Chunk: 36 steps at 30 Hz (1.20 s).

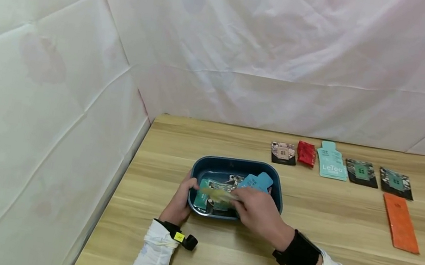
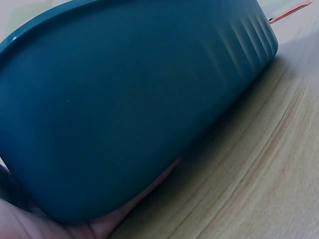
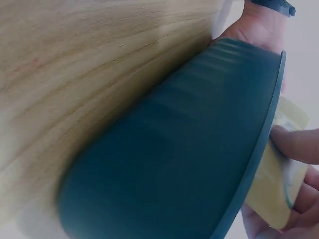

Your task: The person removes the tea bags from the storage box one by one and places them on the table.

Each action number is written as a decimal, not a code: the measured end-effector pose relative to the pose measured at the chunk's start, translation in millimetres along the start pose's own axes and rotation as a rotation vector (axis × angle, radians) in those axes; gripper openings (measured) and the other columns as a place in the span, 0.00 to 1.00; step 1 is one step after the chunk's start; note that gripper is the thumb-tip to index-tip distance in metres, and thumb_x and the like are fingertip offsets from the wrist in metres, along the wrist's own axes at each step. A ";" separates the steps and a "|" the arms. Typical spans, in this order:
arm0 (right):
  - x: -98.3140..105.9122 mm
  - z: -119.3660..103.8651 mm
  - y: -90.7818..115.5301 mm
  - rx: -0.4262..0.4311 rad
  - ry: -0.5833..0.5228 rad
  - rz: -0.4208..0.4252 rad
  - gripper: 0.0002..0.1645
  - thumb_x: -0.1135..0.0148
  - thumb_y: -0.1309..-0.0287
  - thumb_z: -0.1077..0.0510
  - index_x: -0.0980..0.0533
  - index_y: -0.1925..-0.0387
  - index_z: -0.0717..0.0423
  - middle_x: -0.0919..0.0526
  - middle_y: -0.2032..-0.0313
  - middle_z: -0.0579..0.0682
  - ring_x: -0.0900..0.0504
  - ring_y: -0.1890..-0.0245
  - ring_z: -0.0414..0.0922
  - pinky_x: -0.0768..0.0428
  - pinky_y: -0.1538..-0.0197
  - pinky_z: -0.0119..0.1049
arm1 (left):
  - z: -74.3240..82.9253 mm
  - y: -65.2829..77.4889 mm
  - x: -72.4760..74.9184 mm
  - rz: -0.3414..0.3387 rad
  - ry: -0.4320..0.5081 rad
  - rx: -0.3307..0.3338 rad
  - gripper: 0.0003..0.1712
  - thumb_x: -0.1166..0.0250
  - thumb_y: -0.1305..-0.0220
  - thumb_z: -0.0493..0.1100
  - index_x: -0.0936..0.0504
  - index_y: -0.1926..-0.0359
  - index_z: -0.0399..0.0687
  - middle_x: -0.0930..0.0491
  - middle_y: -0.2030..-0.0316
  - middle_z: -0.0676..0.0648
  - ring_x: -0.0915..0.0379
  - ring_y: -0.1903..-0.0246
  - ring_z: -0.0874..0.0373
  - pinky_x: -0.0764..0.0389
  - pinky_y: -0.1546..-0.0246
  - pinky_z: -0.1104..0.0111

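Note:
A dark blue rectangular basin (image 1: 280, 188) stands on the table with several sachets inside, among them a light-blue sachet (image 1: 255, 182) and a green one (image 1: 202, 196). My left hand (image 1: 180, 197) grips its left end, thumb at the rim; in the left wrist view, fingers reach under the basin's lower edge (image 2: 124, 99). Over the basin, my right hand (image 1: 262, 213) pinches a yellowish sachet (image 1: 216, 193), blurred in the head view. The right wrist view shows this pale yellow sachet (image 3: 269, 191) between thumb and fingers, beside the basin's rim.
Behind and right of the basin lie a pinkish-black sachet (image 1: 283, 153), a red packet (image 1: 306, 154), a mint sachet (image 1: 332, 162) and two green-black sachets (image 1: 362, 173). An orange packet (image 1: 401, 223) lies farther right. White cloth (image 1: 264, 99) hangs along the table's back and left.

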State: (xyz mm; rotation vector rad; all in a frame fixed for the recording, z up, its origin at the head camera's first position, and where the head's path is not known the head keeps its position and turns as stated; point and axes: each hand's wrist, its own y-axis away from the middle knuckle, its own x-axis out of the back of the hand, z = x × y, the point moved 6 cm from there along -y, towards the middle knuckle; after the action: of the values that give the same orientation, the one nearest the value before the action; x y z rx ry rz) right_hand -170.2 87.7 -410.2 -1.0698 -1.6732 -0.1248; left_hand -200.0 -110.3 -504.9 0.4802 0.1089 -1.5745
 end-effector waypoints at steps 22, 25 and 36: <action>54.8 43.9 38.2 -0.174 -0.089 0.411 0.21 0.30 0.50 0.67 0.22 0.52 0.63 0.16 0.61 0.54 0.17 0.64 0.45 0.20 0.63 0.37 | -1.3 0.5 1.8 0.031 -0.018 0.039 0.51 0.53 0.53 0.37 0.53 0.23 0.59 0.54 0.26 0.49 0.60 0.31 0.50 0.55 0.33 0.57; 64.6 55.7 46.1 -0.237 -0.066 0.458 0.22 0.30 0.49 0.65 0.22 0.50 0.65 0.16 0.59 0.59 0.16 0.60 0.51 0.19 0.60 0.43 | -1.6 0.6 1.4 0.035 -0.019 0.042 0.51 0.52 0.53 0.37 0.54 0.23 0.58 0.54 0.26 0.48 0.60 0.31 0.50 0.55 0.33 0.57; 100.9 111.4 89.7 -0.501 0.056 0.539 0.32 0.33 0.45 0.64 0.30 0.39 0.67 0.20 0.54 0.67 0.21 0.62 0.56 0.30 0.62 0.30 | -1.9 0.3 -0.1 0.046 -0.013 0.041 0.52 0.52 0.53 0.37 0.54 0.23 0.58 0.53 0.26 0.49 0.59 0.31 0.50 0.55 0.33 0.57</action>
State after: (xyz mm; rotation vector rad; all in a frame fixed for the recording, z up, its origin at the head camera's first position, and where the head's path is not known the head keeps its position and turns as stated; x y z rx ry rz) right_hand -188.4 261.8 -409.9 -1.8416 -1.2754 -0.2259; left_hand -199.3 -109.6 -506.5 0.5008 0.0552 -1.5372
